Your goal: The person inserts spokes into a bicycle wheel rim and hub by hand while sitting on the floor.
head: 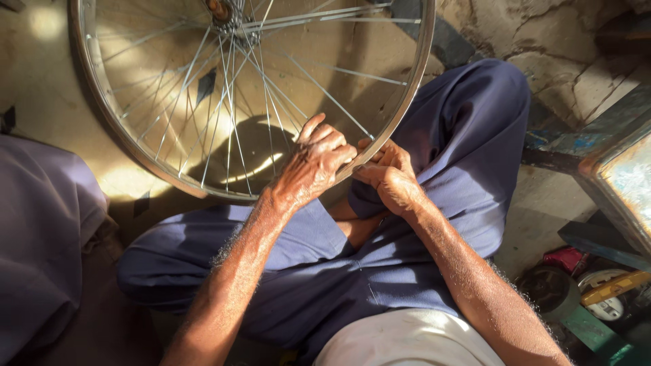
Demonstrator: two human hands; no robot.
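A bare metal bicycle wheel rim point(409, 95) with thin spokes point(319, 85) stands in front of me, its lower edge resting by my crossed legs in blue trousers point(468, 149). My left hand point(313, 165) reaches over the rim's lower right part, fingers curled around the rim and a spoke end. My right hand point(388, 175) presses against the same spot from outside the rim, fingers closed; any small tool in it is hidden. The hub point(218, 9) sits at the top edge.
A purple cloth point(41, 230) lies at the left. A worn blue-painted metal stand point(610, 163) is at the right, with round tins point(550, 290), a yellow-handled tool point(614, 286) and other items below it. Cracked concrete floor lies beyond.
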